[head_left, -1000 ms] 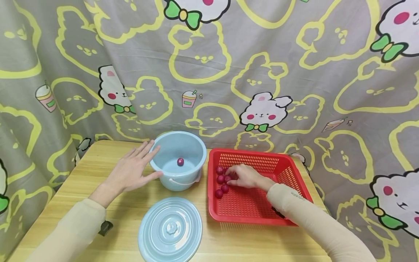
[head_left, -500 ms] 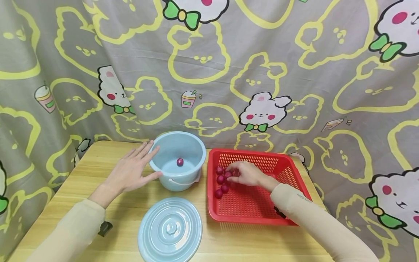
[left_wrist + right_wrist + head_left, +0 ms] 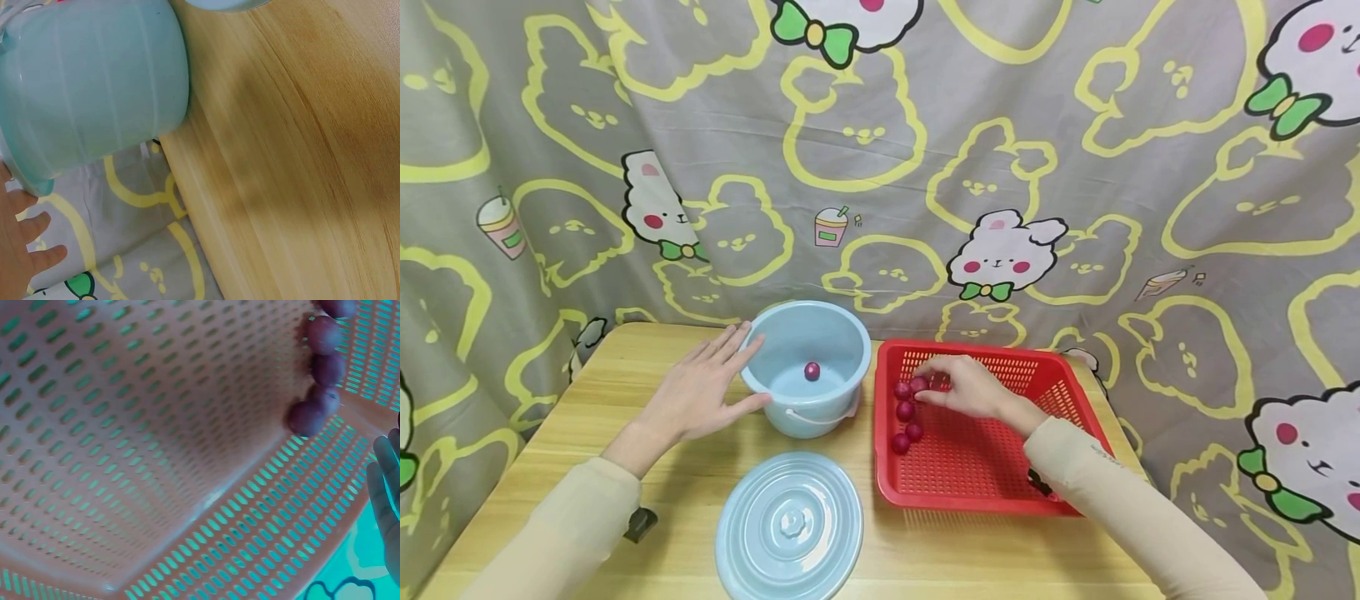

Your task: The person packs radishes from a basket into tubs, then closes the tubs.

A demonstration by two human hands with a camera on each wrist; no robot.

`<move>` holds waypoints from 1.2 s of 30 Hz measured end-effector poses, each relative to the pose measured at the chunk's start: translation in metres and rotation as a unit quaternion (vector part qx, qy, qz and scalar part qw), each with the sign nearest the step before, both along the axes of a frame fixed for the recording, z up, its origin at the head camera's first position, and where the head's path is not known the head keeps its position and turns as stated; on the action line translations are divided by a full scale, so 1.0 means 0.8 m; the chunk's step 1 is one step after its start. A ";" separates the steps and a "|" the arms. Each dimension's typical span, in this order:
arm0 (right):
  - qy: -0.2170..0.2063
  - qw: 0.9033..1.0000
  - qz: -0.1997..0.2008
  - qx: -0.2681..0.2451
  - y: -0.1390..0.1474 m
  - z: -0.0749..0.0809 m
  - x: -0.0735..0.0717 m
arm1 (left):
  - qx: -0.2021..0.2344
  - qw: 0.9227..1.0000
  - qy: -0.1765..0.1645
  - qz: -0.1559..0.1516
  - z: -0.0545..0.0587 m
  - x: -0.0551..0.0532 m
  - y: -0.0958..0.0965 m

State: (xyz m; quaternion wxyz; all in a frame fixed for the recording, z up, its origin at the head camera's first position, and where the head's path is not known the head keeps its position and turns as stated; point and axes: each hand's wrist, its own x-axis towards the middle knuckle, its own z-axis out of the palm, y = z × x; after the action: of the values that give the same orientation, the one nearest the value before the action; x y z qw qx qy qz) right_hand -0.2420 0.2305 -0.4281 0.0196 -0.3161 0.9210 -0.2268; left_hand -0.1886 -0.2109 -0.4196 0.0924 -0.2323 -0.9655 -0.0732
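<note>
My left hand (image 3: 700,383) rests against the left rim of a light blue bucket (image 3: 808,417), fingers straight and spread. One round dark red, grape-like fruit (image 3: 812,372) lies on the bucket's bottom. Inside the red plastic basket (image 3: 985,502), my right hand (image 3: 966,387) pinches another such fruit (image 3: 919,384) between thumb and fingers. Several more dark red fruits (image 3: 905,411) lie along the basket's left side; in the right wrist view these fruits (image 3: 325,369) form a row by the slotted wall. Only fingertips of my right hand (image 3: 389,500) show at that view's right edge.
A round light blue lid (image 3: 792,525) with a small knob lies on the wooden table (image 3: 677,533) in front of the bucket. Behind the table hangs a grey patterned curtain (image 3: 880,283). The bucket's thin handle (image 3: 820,417) hangs down its front.
My right hand has pinched a fruit and lifted it a little up and toward the back of the basket. My left hand stays at the bucket rim.
</note>
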 end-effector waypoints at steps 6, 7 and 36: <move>0.000 0.999 0.005 -0.035 -0.007 0.019 0.005 | 0.001 1.000 0.001 -0.001 0.000 0.001 0.000; 0.002 0.999 0.007 -0.040 -0.009 0.022 0.005 | 0.001 1.000 0.001 -0.001 0.000 0.001 0.000; 0.075 0.991 0.071 -0.090 -0.096 0.080 0.002 | 0.002 1.000 0.006 -0.002 -0.002 0.000 0.000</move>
State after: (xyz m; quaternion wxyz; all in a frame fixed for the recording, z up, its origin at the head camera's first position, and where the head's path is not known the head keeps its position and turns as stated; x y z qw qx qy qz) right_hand -0.2406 0.1537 -0.3639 -0.0616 -0.3975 0.8709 -0.2824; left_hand -0.1888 -0.2108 -0.4215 0.0987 -0.2344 -0.9643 -0.0741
